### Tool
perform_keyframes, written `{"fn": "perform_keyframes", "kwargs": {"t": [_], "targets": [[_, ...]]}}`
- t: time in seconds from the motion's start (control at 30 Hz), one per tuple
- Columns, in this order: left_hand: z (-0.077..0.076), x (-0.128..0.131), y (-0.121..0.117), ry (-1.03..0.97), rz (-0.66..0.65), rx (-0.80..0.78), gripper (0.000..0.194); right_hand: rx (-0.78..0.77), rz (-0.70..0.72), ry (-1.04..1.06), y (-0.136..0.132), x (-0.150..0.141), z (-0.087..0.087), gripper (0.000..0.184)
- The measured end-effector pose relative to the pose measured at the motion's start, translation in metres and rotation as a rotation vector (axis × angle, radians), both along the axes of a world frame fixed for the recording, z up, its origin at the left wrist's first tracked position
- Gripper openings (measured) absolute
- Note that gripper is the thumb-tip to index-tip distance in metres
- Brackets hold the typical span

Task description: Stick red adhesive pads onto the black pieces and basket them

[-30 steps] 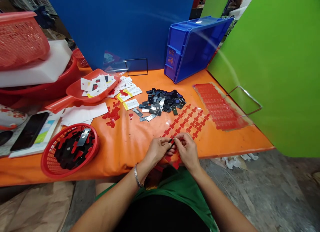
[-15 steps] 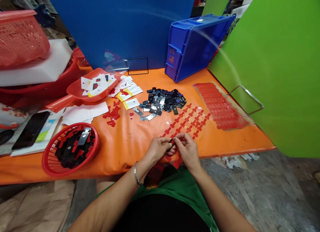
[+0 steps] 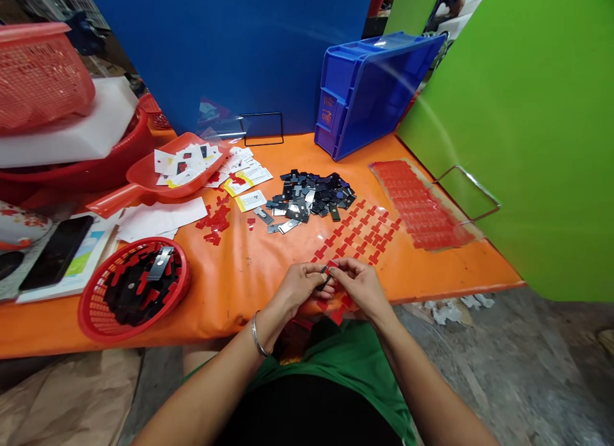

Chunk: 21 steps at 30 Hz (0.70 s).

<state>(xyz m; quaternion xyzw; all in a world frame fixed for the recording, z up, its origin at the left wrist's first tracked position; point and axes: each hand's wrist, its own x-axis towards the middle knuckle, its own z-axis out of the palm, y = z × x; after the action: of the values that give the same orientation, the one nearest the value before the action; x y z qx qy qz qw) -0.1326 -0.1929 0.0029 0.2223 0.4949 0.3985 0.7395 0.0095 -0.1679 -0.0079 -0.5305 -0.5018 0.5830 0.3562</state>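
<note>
The left hand pinched a small, flat black piece with a red end between thumb and fingers, at the near edge of the orange-covered table. The right hand had its thumb and fingertips closed narrowly on the same piece's red far end. Just beyond the hands lay rows of flat red cross-shaped pieces; farther off was a loose heap of flat, shiny black pieces. At near left, a round red plastic basket held more black-and-red pieces.
</note>
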Motion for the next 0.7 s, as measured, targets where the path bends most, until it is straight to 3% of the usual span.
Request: {"fn": "perform_keyframes", "kwargs": {"t": [0.2,0.47,0.7], "targets": [[-0.001,0.001,0.000,0.009,0.010,0.003,0.008,-0.069,-0.007,0.013,0.003,0.000,0.003,0.036],[-0.001,0.003,0.000,0.042,0.020,0.000,0.007,-0.049,-0.033,0.050,0.003,0.003,-0.008,0.036],[0.002,0.004,0.000,0.056,0.022,-0.003,0.008,-0.048,0.033,-0.053,0.007,0.004,0.000,0.039]]}}
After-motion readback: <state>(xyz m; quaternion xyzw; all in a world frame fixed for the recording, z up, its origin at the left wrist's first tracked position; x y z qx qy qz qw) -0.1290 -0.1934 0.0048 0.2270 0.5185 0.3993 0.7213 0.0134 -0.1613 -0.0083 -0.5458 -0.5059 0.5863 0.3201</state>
